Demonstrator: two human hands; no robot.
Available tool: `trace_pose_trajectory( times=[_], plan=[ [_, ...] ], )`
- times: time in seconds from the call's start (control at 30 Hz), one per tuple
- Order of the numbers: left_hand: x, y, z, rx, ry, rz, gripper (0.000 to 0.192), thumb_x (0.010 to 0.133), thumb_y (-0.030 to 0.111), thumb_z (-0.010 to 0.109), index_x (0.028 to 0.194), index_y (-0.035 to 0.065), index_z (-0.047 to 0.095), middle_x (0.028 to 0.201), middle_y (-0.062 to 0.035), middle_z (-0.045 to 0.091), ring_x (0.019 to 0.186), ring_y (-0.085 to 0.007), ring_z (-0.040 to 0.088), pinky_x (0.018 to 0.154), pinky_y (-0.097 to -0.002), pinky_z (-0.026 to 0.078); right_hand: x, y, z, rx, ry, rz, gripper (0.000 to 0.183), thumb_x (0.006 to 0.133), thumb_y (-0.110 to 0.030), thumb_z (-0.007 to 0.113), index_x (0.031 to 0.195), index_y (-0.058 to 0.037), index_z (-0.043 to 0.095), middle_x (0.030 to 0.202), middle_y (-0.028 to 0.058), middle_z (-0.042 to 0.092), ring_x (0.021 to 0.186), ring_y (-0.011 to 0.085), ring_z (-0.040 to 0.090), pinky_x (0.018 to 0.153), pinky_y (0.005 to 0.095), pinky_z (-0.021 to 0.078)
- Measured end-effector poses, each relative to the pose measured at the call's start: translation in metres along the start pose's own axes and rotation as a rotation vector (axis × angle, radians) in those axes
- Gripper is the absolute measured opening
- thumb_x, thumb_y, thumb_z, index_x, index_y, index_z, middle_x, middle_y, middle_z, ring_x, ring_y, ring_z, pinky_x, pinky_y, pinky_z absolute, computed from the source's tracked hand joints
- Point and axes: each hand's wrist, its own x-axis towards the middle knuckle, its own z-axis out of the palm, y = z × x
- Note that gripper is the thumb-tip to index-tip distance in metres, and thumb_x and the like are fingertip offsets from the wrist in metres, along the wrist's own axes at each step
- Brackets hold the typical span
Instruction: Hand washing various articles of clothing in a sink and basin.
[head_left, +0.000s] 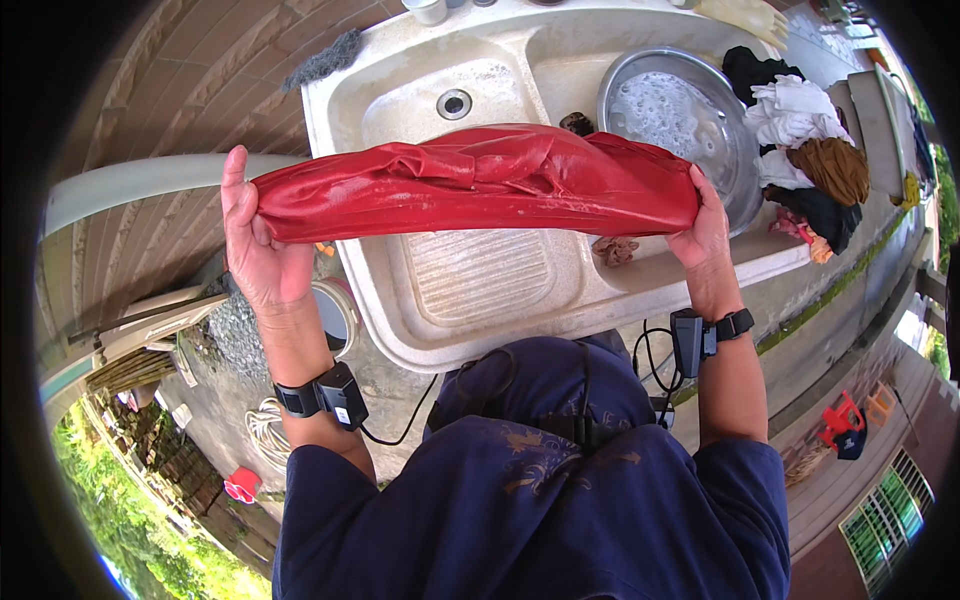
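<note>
A wet red cloth (480, 184), bunched lengthwise, is stretched between my hands above a stone-like laundry sink (337, 240). My left hand (262, 247) grips its left end, with one finger extended away from the fabric. At the other end, my right hand (703, 225) holds the cloth beside a metal basin (739, 180). Suds and water (667, 112) fill part of that basin. Below the cloth lies the sink's ridged washboard (480, 274); a drain (454, 104) shows beyond it.
Piled garments (802, 112) lie on the right of the sink. A small brown cloth (615, 250) rests near the washboard, and a grey scrubbing mesh (326, 58) sits on the far left rim. A bucket (335, 319) stands by the sink's left side.
</note>
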Motion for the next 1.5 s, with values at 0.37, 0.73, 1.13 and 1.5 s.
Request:
trace_pose_trajectory(
  times=[0.37, 0.73, 1.13, 1.5],
  plan=[
    [-0.045, -0.051, 0.014, 0.406, -0.318, -0.445, 0.031, 0.084, 0.001, 0.054, 0.116, 0.0022, 0.05, 0.065, 0.007, 0.047, 0.053, 0.0005, 0.031, 0.049, -0.0171, 0.023, 0.001, 0.053, 0.012, -1.626, -0.001, -0.493, 0.047, 0.081, -0.035, 0.065, 0.109, 0.0023, 0.057, 0.109, 0.0207, 0.059, 0.1, 0.0282, 0.057, 0.084, 0.0358, 0.0449],
    [-0.059, -0.123, 0.019, 0.666, -0.633, -0.626, 0.02, 0.096, 0.013, 0.047, 0.114, 0.0055, 0.05, 0.072, 0.0025, 0.048, 0.065, -0.0049, 0.046, 0.057, -0.0193, 0.038, -0.02, 0.103, 0.056, -0.847, -0.417, 0.143, 0.024, 0.083, -0.002, 0.052, 0.104, 0.004, 0.06, 0.091, 0.0033, 0.062, 0.082, 0.0084, 0.055, 0.073, 0.0239, 0.0451],
    [0.034, -0.183, -0.069, 1.652, -0.562, 0.273, 0.024, 0.084, 0.023, 0.06, 0.107, 0.0154, 0.06, 0.123, -0.0058, 0.053, 0.115, -0.0272, 0.047, 0.095, -0.0448, 0.035, -0.075, 0.027, 0.115, -0.446, -0.37, -0.169, 0.024, 0.08, -0.004, 0.05, 0.102, 0.003, 0.058, 0.091, 0.0075, 0.065, 0.075, 0.0128, 0.062, 0.067, 0.0257, 0.0516],
    [0.047, -0.075, -0.013, 0.791, -0.209, 0.085, 0.014, 0.095, 0.013, 0.048, 0.1, 0.003, 0.056, 0.101, -0.007, 0.061, 0.093, -0.0142, 0.058, 0.087, -0.0279, 0.044, -0.099, -0.016, 0.131, -0.434, -0.381, -0.323, 0.04, 0.075, -0.003, 0.06, 0.113, 0.0079, 0.052, 0.102, 0.0154, 0.063, 0.091, 0.0204, 0.064, 0.084, 0.0323, 0.051]
  ],
)
